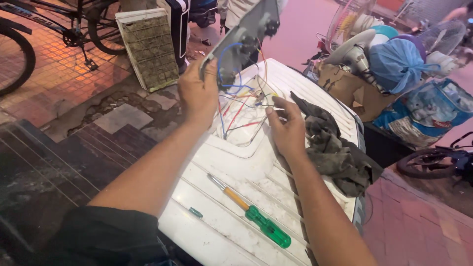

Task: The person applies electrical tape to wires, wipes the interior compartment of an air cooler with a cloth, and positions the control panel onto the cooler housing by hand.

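Left hand (197, 91) gripping grey panel (246, 32), right hand (286, 129) pinching wires (241, 106)

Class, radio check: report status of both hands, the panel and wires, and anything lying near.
Left hand holds grey panel up. Right hand pinches wires. Screwdriver and rag lie on white casing.

Single head-worn view, angled steeply down and forward from the person's own eye height, close over both forearms and the white casing (256, 182) at centre, with paving (59, 74) left, clutter of fans (354, 29) top right; no second view.
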